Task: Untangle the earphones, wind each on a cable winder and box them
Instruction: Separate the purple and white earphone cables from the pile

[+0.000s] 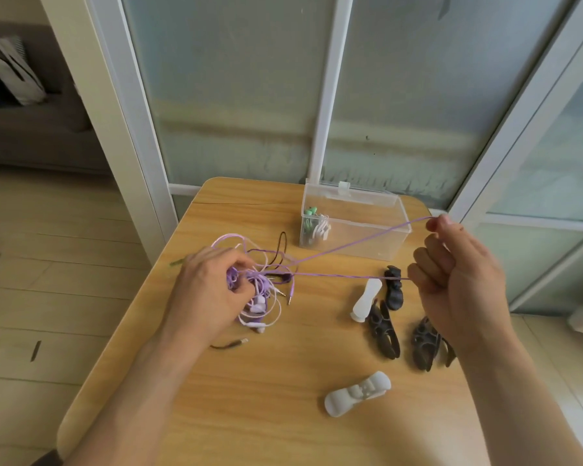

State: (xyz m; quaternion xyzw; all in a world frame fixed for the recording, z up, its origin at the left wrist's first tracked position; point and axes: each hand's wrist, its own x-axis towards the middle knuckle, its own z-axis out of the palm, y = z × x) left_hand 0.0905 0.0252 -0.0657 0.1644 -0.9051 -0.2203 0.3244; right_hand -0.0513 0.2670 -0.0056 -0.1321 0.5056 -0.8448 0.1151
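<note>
A tangle of purple, pink and dark earphone cables (266, 290) lies on the wooden table (266, 398). My left hand (209, 294) grips the tangle from the left. My right hand (458, 284) is raised to the right and pinches a purple cable (344, 248) that runs taut in two strands back to the tangle. A clear plastic box (354, 223) stands open at the table's far side, with a green and a white wound earphone in its left end. White winders (357, 393) (366, 299) and black winders (384, 327) (426, 344) (393, 287) lie on the right.
A loose dark cable end (229, 344) lies near my left forearm. Frosted glass door panels with white frames (327, 95) rise right behind the table. Wooden floor lies to the left, and a sofa (31, 122) stands far left.
</note>
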